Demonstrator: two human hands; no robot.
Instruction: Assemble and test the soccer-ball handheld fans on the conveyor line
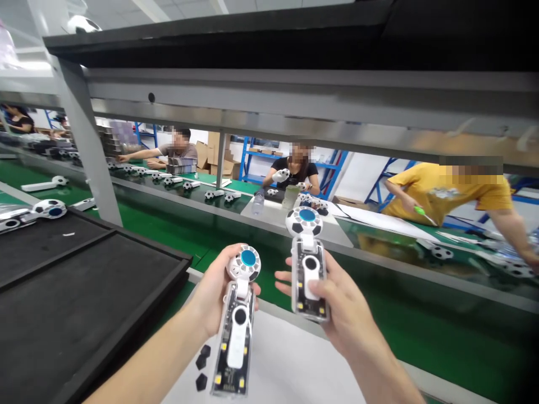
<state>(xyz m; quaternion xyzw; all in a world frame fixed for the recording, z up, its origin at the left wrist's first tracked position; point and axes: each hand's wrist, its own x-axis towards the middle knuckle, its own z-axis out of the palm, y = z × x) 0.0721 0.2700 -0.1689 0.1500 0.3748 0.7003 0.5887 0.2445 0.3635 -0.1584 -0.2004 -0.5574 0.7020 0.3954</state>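
My left hand (214,292) is wrapped round a football-patterned device (238,331) with a white and black round head, a blue disc and a clear body showing a circuit board. A similar device (309,275) is in my right hand (337,297), with the thumb on its front and some fingers spread behind it. Both devices are upright, heads up, and apart from each other. Several small black pentagon pieces (201,382) lie on the white sheet (290,359) below my left hand.
A black tray (96,292) lies at the left, with football devices (49,209) on its far edge. Beyond is a green conveyor (404,292) carrying more devices. A grey post (90,134) and shelf beam (252,101) cross in front. Several people sit across.
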